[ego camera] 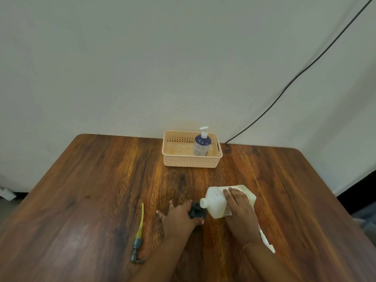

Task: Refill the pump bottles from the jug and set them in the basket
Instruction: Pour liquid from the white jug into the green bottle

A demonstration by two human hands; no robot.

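Nearest me, my right hand [240,212], fingers together, grips the tilted jug [214,202], spout pointing left, just over the dark bottle [196,212] my left hand [179,218] holds, fingers splayed, near table centre.

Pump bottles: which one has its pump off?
The dark bottle in the left hand, at the spout of the jug; the blue bottle in the basket has its white pump on.

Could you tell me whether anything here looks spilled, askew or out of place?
No spill shows. The jug is tipped over the dark bottle, and a grey pump lies loose on the table, likely taken off for refilling.
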